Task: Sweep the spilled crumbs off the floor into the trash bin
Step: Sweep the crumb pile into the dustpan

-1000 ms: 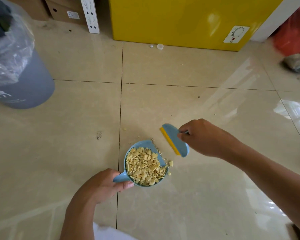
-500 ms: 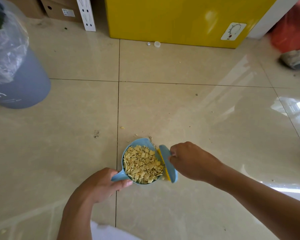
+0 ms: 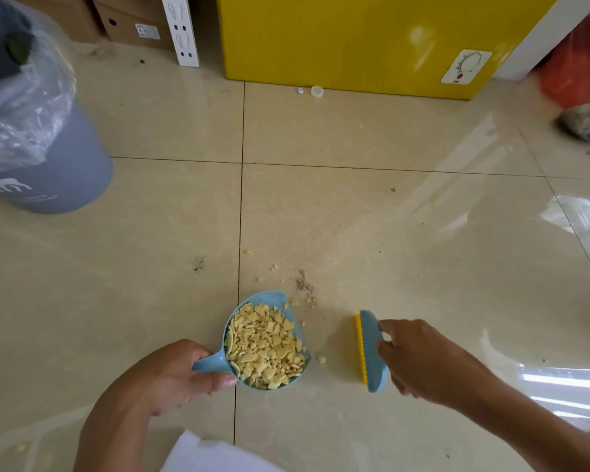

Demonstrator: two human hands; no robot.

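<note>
A small blue dustpan [image 3: 288, 303] rests on the beige tiled floor, heaped with pale yellow crumbs [image 3: 264, 345]. My left hand [image 3: 171, 376] grips its handle. My right hand [image 3: 419, 361] holds a blue hand brush [image 3: 372, 349] with yellow bristles, a short way right of the pan and apart from it. One loose crumb [image 3: 321, 360] lies between pan and brush, and small bits with grey dust [image 3: 304, 284] are scattered just beyond the pan's rim. The grey trash bin [image 3: 58, 172] with a clear plastic liner stands at the far left.
A yellow cabinet [image 3: 355, 42] fills the back, with a white bottle cap [image 3: 316, 91] on the floor before it. Cardboard boxes [image 3: 133, 25] and a white slotted post [image 3: 181, 28] stand behind the bin. A red bag [image 3: 579, 73] sits at the far right.
My right hand has pulled the brush away from the pan's rim to the right. The pan and my left hand stay in place. The view has shifted slightly.
</note>
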